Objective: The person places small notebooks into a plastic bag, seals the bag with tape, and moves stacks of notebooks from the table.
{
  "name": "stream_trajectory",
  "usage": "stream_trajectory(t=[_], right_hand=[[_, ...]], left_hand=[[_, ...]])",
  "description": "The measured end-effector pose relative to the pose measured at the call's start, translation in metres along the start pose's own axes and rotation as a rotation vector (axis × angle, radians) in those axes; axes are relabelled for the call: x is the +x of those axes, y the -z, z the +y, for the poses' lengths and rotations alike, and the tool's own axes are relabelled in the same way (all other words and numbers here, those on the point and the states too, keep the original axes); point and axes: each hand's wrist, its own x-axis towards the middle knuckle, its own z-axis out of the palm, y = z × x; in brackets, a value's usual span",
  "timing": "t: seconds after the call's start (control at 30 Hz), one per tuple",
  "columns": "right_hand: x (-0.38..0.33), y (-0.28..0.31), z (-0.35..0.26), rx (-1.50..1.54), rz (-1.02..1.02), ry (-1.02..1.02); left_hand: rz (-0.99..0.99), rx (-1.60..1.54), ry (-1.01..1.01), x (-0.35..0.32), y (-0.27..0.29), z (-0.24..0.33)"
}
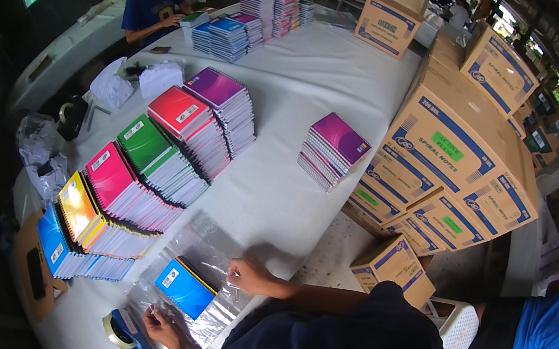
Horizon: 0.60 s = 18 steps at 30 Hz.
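Observation:
A blue spiral notebook [185, 287] lies inside a clear plastic bag [209, 251] on the white table [276, 196] in front of me. My right hand [247, 275] pinches the bag's edge to the right of the notebook. My left hand [158, 325] grips the bag's near edge, just below the notebook. A blue tape dispenser [126, 336] sits right beside my left hand at the table's corner.
Fanned stacks of notebooks run up the table's left side: blue [66, 250], yellow [93, 218], pink [123, 190], green [158, 155], red [192, 128], purple [228, 104]. A separate purple stack [333, 150] stands mid-table. Cardboard boxes [450, 158] pile up on the right. Other people sit far left [151, 8] and right [548, 327].

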Motion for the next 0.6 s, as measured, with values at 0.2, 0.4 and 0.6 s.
stream_trajectory(t=[0.2, 0.4, 0.6], right_hand=[[0.035, 0.01, -0.015, 0.295, -0.234, -0.086], [0.06, 0.001, -0.03, 0.485, -0.227, -0.075], [0.038, -0.017, -0.011, -0.033, 0.475, 0.297]], left_hand=[[0.043, 0.056, -0.074, -0.002, -0.006, 0.012], [0.033, 0.068, -0.023, 0.0, -0.001, 0.01], [0.039, 0.06, -0.011, -0.003, -0.006, 0.019]])
